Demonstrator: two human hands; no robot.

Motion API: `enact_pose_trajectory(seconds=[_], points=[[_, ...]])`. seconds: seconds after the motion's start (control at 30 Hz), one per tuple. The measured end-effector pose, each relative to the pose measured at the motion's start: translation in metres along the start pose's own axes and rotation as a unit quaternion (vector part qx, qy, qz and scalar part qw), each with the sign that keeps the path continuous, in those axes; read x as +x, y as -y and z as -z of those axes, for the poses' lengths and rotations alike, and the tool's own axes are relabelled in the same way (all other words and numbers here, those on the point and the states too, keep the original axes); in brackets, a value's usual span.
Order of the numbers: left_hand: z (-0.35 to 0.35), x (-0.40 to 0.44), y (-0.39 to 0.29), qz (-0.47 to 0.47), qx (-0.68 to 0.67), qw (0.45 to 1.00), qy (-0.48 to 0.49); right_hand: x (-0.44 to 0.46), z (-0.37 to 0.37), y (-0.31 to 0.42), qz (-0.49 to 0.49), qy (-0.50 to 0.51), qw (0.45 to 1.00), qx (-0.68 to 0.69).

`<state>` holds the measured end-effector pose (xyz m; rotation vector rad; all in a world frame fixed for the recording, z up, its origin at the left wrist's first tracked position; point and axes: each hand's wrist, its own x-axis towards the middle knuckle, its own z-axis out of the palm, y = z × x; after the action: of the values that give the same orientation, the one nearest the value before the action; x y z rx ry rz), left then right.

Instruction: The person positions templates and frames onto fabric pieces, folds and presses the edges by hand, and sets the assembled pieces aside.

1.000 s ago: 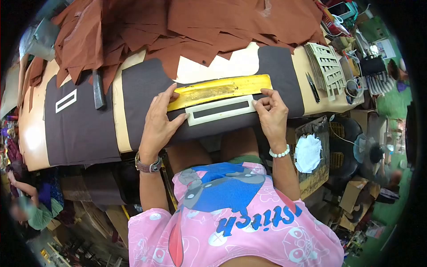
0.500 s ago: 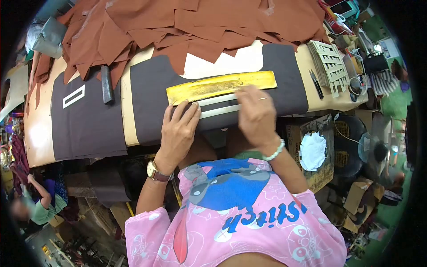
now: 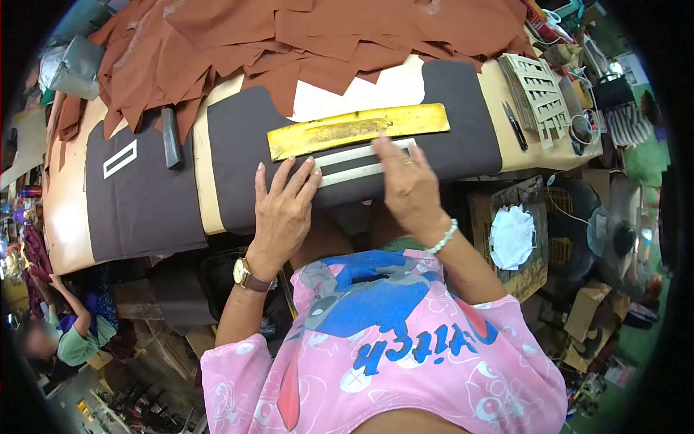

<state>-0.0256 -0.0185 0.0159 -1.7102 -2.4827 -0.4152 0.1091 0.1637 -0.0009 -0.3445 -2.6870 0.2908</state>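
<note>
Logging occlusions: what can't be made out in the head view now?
Head view:
White frame: left end hidden by left hand; part of right end by right hand.
Brown sheets: far side cut off by top edge.
Right fingertips: blurred; any small item held unclear.

A thin white frame [image 3: 350, 174] with a long slot lies flat, its left end at the fingertips of the left hand [image 3: 283, 210], its right part partly hidden under the right hand [image 3: 410, 184]. Just beyond both hands, a yellow strip [image 3: 347, 130], smudged dark along its middle, lies lengthwise on dark cloth [image 3: 242, 152].
</note>
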Motion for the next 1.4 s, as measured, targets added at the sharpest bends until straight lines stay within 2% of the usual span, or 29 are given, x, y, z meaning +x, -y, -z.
enact_pose_trajectory(seconds=[0.13,0.23,0.33,0.4,0.43,0.47,0.57,0.67,0.77,0.87,1.1,1.3,1.4], points=[[-0.002,-0.002,0.001,-0.005,-0.006,1.000,-0.006,-0.009,0.017,-0.029,-0.077,-0.019,0.997,-0.008],[-0.002,-0.004,0.003,-0.013,-0.011,1.000,-0.005,-0.001,0.025,-0.021,-0.103,-0.006,0.993,-0.053],[-0.002,-0.007,0.007,-0.033,0.004,0.999,0.010,0.008,0.018,-0.007,-0.055,-0.064,0.988,-0.133],[0.000,-0.008,0.007,-0.032,-0.015,0.999,0.021,0.011,0.013,0.031,0.011,-0.057,0.997,-0.052],[0.001,-0.008,0.007,-0.034,-0.025,0.999,0.028,0.006,0.003,0.045,0.035,-0.021,0.999,-0.006],[0.002,-0.008,0.008,-0.034,-0.028,0.998,0.036,0.000,-0.008,0.057,0.074,-0.033,0.996,0.031],[0.004,-0.009,0.010,-0.031,-0.027,0.998,0.055,-0.010,-0.017,0.058,0.045,-0.029,0.996,0.071],[0.005,-0.007,0.010,-0.033,-0.010,0.998,0.059,-0.025,-0.006,0.031,0.025,-0.001,0.999,0.034],[0.003,-0.008,0.010,-0.036,0.002,0.998,0.054,-0.032,0.006,0.001,-0.004,-0.016,1.000,-0.022],[0.003,-0.010,0.005,-0.033,0.011,0.999,0.040,-0.039,0.019,-0.016,-0.053,-0.043,0.998,-0.017],[-0.002,-0.019,-0.004,-0.048,0.108,0.993,0.013,-0.035,0.027,-0.019,-0.067,-0.049,0.994,-0.074],[0.001,-0.014,-0.006,-0.042,0.091,0.995,-0.009,-0.038,0.024,-0.030,-0.116,-0.086,0.985,-0.093],[0.016,-0.017,0.004,0.038,0.036,0.998,-0.041,-0.025,0.030,-0.051,-0.186,-0.097,0.970,-0.124]])
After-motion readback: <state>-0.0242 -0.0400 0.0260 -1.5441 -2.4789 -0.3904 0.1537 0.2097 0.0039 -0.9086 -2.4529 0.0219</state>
